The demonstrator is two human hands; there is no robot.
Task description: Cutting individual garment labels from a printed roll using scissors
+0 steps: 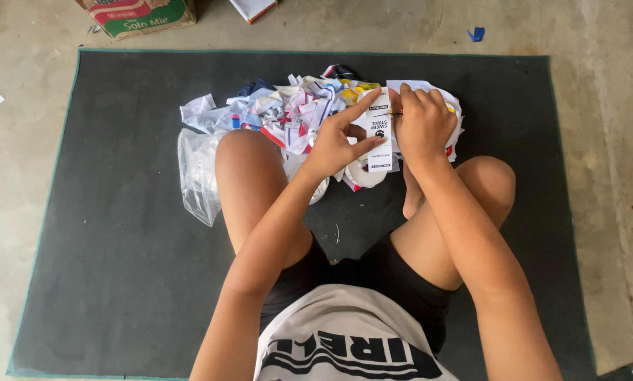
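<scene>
Fingers of the left hand (334, 144) pinch a narrow white label strip (380, 137) with black print, held upright above the dark mat (118, 247). Right hand (422, 123) is curled shut against the strip's right edge, gripping a thin tool. Behind lies a heap of cut labels (288, 109); a clear plastic bag (198, 176) sits left, a green-and-red carton (136, 15) beyond.

White rectangular label (380, 130), black print, between both hands; clear bag (198, 175) left of them; green-and-red carton (138, 15) far beyond, upper left.
</scene>
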